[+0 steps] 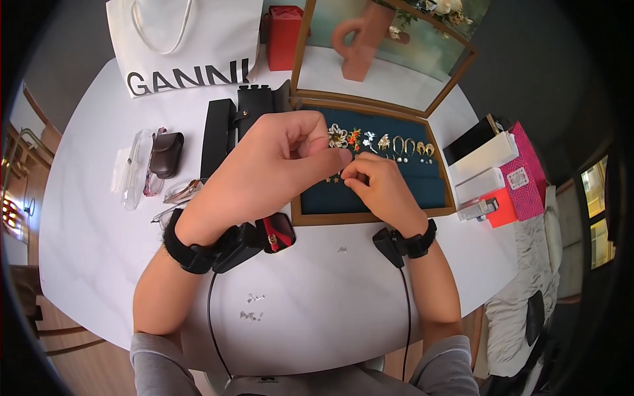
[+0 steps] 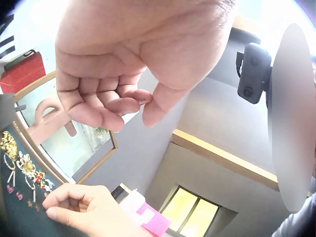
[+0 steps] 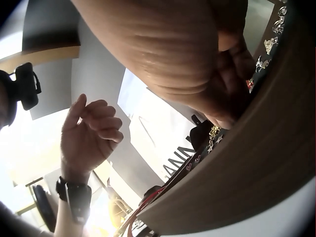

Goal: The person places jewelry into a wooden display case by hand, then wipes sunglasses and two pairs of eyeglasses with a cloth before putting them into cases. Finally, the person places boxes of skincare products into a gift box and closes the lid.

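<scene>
My left hand (image 1: 264, 165) is raised over the left part of a dark blue jewellery tray (image 1: 419, 191) with a wooden frame. In the left wrist view, its thumb and forefinger pinch a tiny pale piece (image 2: 143, 102). My right hand (image 1: 388, 190) is low over the tray, fingers curled and thumb near the forefinger, close to small star-shaped earrings (image 2: 30, 203). Whether it holds anything is hidden. A flower-shaped piece (image 1: 337, 136), a red-orange piece (image 1: 354, 137) and gold hoops (image 1: 398, 145) lie in a row along the back of the tray.
The tray's glass lid (image 1: 439, 113) stands raised behind it. A white bag (image 1: 191, 59), red box (image 1: 281, 39), black cases (image 1: 218, 132) and eyewear stand left and back. Several boxes (image 1: 485, 162) are at the right. Small clear bits (image 1: 251, 317) lie on the table's near side.
</scene>
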Demonstrator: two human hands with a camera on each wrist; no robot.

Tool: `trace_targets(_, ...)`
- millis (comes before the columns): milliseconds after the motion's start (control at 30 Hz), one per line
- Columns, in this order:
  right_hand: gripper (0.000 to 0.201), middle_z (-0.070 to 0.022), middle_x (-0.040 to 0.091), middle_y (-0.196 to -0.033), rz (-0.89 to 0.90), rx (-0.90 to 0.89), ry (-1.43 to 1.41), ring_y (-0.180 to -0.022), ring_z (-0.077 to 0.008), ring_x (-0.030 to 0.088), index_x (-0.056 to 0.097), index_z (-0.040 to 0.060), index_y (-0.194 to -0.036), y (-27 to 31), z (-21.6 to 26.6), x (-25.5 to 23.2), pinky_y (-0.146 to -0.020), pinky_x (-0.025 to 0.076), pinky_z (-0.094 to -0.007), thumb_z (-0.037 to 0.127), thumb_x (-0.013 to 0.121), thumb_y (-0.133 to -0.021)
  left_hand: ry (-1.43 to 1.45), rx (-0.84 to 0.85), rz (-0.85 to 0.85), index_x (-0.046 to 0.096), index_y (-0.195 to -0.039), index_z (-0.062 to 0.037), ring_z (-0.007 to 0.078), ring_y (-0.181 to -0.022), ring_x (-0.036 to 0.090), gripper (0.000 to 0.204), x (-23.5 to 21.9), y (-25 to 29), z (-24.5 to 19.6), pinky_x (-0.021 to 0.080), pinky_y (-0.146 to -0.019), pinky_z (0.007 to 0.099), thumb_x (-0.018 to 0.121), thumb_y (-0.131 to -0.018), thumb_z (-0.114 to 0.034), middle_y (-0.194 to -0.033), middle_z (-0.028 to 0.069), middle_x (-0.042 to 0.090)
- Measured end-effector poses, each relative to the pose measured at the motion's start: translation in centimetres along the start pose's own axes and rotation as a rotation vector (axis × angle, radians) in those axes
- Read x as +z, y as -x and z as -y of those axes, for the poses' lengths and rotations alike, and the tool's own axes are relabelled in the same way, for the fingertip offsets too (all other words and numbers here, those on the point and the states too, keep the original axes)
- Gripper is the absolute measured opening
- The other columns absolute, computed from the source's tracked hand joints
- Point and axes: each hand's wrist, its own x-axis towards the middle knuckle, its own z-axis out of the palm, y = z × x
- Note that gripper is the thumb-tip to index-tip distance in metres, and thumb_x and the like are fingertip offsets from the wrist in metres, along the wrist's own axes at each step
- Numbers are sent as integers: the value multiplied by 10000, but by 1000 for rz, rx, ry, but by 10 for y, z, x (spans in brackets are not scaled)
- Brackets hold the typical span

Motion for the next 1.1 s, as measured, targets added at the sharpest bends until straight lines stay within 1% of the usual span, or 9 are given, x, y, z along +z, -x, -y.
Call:
trace_targets(100,54,-114,673,-847,46,21,-68,-725,-214,659,683,-41,-913,0,-1,-2,-679,517,-321,-21,660,-868,-13,3,4,423,-729,-104,-6,-646,376,339,-1,1,-1,302,-554,203,673,-953,-56,-700,-95,453)
trace_targets(400,67,-104,653,-822,-6,74,-48,-687,-200,616,694,-29,-919,-1,-3,-5,-651,486,-313,3,669,-866,13,-12,26,432,-730,-104,-10,-647,391,334,0,0,-1,313,-559,195,671,-961,-75,-703,-97,471)
trace_targets(567,50,-107,642,-811,-4,8,-14,-669,-207,607,696,-18,-897,-1,-3,-5,-637,483,-326,13,671,-866,-34,21,19,430,-724,-100,-10,-650,397,336,2,-2,2,338,-569,190,665,-963,-69,-690,-93,479)
trace_targets(733,34,-86,608,-797,-86,-49,-92,-645,-155,550,657,-26,-881,6,28,4,-599,430,-285,-18,670,-851,-79,95,-17,420,-702,-103,-14,-619,360,366,-1,0,4,325,-549,187,674,-964,-95,-659,-103,427)
trace_targets(800,35,-84,610,-828,-1,-52,-78,-633,-173,557,646,-20,-887,15,59,9,-607,450,-306,-25,657,-855,-55,214,-84,463,-650,-51,37,-528,366,365,0,-3,7,295,-458,249,720,-880,-171,-557,-42,417)
trace_targets(867,86,-87,595,-857,209,-141,-206,-675,-229,592,638,7,-930,28,86,24,-638,482,-346,-20,655,-850,-35,234,-100,487,-643,-46,36,-517,403,337,-1,-5,9,311,-454,239,719,-861,-156,-551,-26,471)
trace_targets(933,127,-102,581,-901,350,-336,-206,-768,-286,617,618,21,-961,42,92,50,-682,507,-381,-2,658,-842,-15,287,-97,504,-638,-42,41,-503,449,303,-1,-4,6,336,-448,234,703,-848,-132,-544,-12,513)
trace_targets(967,148,-111,557,-907,340,-426,-218,-801,-302,605,604,17,-958,50,94,68,-687,501,-390,-2,660,-823,-16,280,-88,517,-633,-36,57,-483,481,275,-3,-6,8,362,-439,244,691,-828,-119,-533,5,535)
trace_targets(1100,147,-105,523,-899,428,-482,-199,-751,-276,576,592,1,-941,65,96,96,-658,484,-392,-42,636,-807,-39,367,-144,524,-623,-34,76,-457,479,270,-6,-8,14,372,-428,263,687,-818,-127,-514,13,516)
